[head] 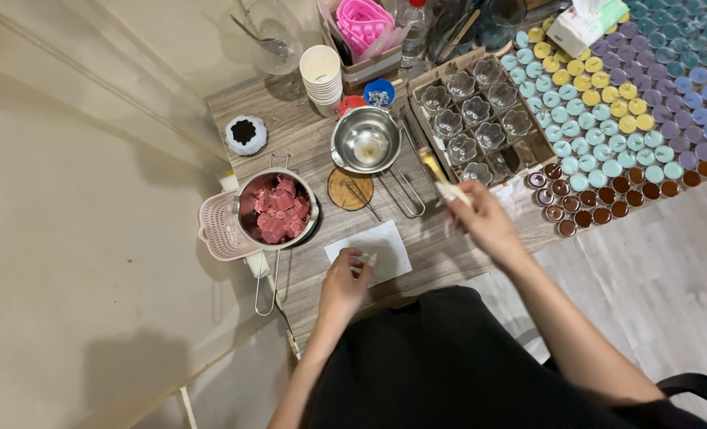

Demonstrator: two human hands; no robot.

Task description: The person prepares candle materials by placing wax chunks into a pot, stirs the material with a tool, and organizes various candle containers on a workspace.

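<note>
While my right hand (480, 221) lifts a small brush-like stick (434, 170) pinched in its fingers above the counter (441, 250), my left hand (345, 284) presses a small item, too tiny to identify, onto the white paper (381, 248). Beside it, pink wax chunks (278, 210) sit unmelted in one pot (246, 199); the steel pot (367, 141) looks nearly empty. Clear flower-shaped cups (474, 119) in their box appear unfilled, while rows of coloured candles (608, 111) look finished.
</note>
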